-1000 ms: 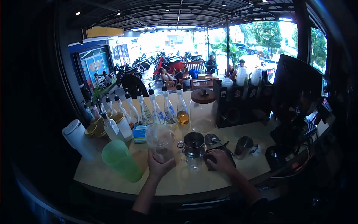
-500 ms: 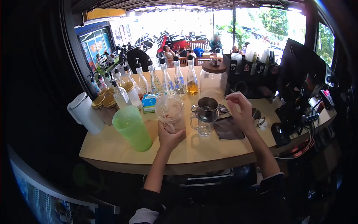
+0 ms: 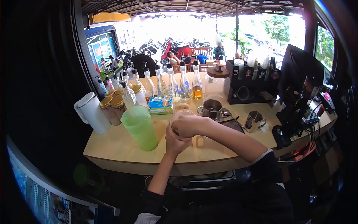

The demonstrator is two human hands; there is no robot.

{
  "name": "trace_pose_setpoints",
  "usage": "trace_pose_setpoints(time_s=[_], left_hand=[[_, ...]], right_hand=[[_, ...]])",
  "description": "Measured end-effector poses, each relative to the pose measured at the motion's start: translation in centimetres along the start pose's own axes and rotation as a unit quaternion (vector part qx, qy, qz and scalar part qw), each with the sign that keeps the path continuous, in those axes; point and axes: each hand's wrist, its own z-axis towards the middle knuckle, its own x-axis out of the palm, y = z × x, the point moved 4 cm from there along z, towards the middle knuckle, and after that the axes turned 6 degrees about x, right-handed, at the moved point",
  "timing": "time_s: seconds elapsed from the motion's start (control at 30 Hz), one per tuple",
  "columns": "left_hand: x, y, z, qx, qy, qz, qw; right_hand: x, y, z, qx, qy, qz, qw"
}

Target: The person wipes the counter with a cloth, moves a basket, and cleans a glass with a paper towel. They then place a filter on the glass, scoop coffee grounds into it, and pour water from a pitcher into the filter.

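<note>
My left hand (image 3: 176,143) is wrapped round the lower side of a clear plastic jar (image 3: 173,122), tilted with its mouth toward me. Over that mouth is my right hand (image 3: 188,126), its fingers bent down inside, so their grip and anything in them are hidden. To the right, a metal drip coffee filter (image 3: 212,109) stands behind my right forearm, which covers most of the glass mug under it. A spoon (image 3: 229,113) and a dark cloth (image 3: 235,124) lie beside the filter. Left of the jar stands a green translucent pitcher (image 3: 140,128).
Pump bottles (image 3: 184,87) line the counter's back, near a tissue pack (image 3: 161,106) and a wooden-lidded glass jar (image 3: 217,86). A white jug (image 3: 90,112) is at left. A steel cup (image 3: 253,121), a cup holder (image 3: 244,82) and a monitor (image 3: 302,74) are at right.
My right hand has moved left from beside the drip filter and gone into the mouth of the jar. My left hand still holds the jar. The view has shifted slightly.
</note>
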Motion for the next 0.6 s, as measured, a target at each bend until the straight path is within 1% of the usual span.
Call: trace_pose_setpoints(time_s=[0.03,0.07,0.17,0.23,0.3,0.37,0.4,0.47,0.5,0.53,0.57,0.6], left_hand=[[0.1,0.5,-0.2,-0.019,0.018,0.012,1.000],[0.2,0.8,-0.3,-0.020,0.019,0.011,1.000],[0.4,0.5,-0.3,-0.041,0.024,0.015,0.999],[0.0,-0.6,-0.1,-0.002,0.006,0.064,0.998],[0.0,-0.7,-0.1,0.006,0.010,0.055,0.998],[0.0,-0.7,-0.1,0.015,0.012,0.046,0.999],[0.1,-0.8,-0.1,0.009,0.013,0.041,0.999],[0.1,-0.8,0.0,0.004,0.013,0.036,0.999],[0.1,-1.0,0.0,0.011,0.012,0.046,0.999],[0.0,-1.1,0.1,0.019,0.011,0.056,0.998],[0.0,-1.3,0.1,0.018,0.010,0.057,0.998],[-0.1,-1.5,0.0,0.001,0.013,0.053,0.998]], right_hand=[[1.0,0.1,0.2,-0.003,0.086,-0.024,0.996],[1.5,-0.1,0.6,0.029,0.118,-0.044,0.992],[2.0,-0.5,0.8,0.041,0.135,-0.041,0.989],[1.2,0.0,0.3,0.051,0.143,-0.044,0.987],[0.7,0.2,0.1,0.060,0.151,-0.048,0.986],[0.8,0.1,0.1,0.066,0.179,-0.082,0.978],[1.6,-0.5,0.4,0.066,0.179,-0.082,0.978],[3.6,-2.1,1.6,0.057,0.128,-0.045,0.989],[3.1,-1.7,1.2,0.056,0.128,-0.045,0.989],[1.8,-1.1,0.5,0.061,0.107,-0.049,0.991],[1.0,-0.6,0.0,0.066,0.087,-0.053,0.993],[1.0,-0.4,-0.1,0.066,0.088,-0.052,0.993]])
